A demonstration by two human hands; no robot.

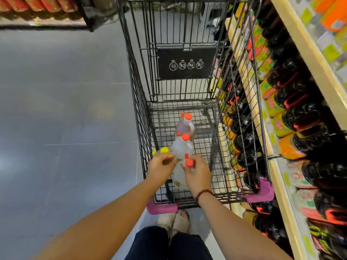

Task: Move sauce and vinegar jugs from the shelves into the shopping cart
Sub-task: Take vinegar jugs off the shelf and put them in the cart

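Three clear vinegar jugs with orange caps stand in a row inside the black wire shopping cart (242,195): a far jug (185,125), a middle jug (181,147) and a near jug (180,177). My left hand (161,167) grips the near jug's upper left side. My right hand (197,174) holds its neck by the orange cap (188,162). Yellow caps (163,150) of other jugs show by the cart's left wall. Dark sauce jugs (298,117) fill the shelves on the right.
The cart has pink corner bumpers (161,208) and a black warning sign (186,63) on its far flap. Wooden shelves (281,184) press close along the cart's right side. Grey floor (65,109) spreads to the left. My feet (176,221) stand behind the cart.
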